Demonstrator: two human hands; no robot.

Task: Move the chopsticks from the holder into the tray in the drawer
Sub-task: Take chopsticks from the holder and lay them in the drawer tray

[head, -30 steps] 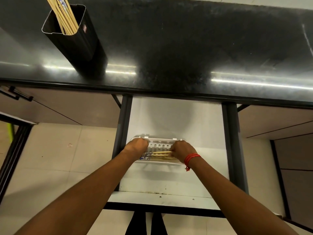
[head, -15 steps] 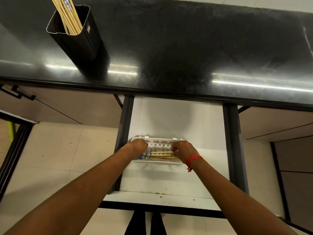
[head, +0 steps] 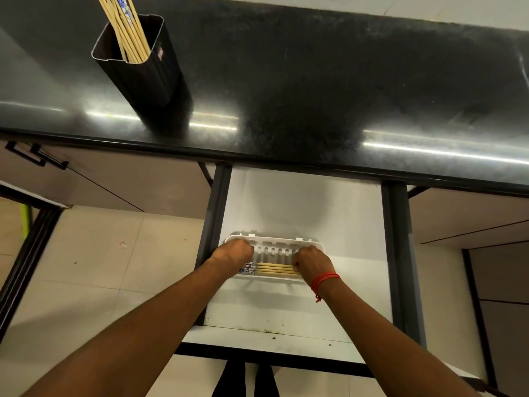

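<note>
Barely any change: both hands, left point(head: 233, 253) and right point(head: 310, 260), still curled onto chopsticks point(head: 274, 268) in tray point(head: 274, 241); plenty left in holder point(head: 143, 67) at 11 o'clock on desk point(head: 315, 81).

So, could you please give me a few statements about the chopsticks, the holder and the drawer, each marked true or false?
1. The black holder stands on the dark countertop. True.
2. The holder is empty. False: chopsticks stand in it.
3. Chopsticks lie flat in the white tray. True.
4. The drawer is shut. False: it is pulled out.
5. Both hands, left and right, are at the tray. True.
</note>
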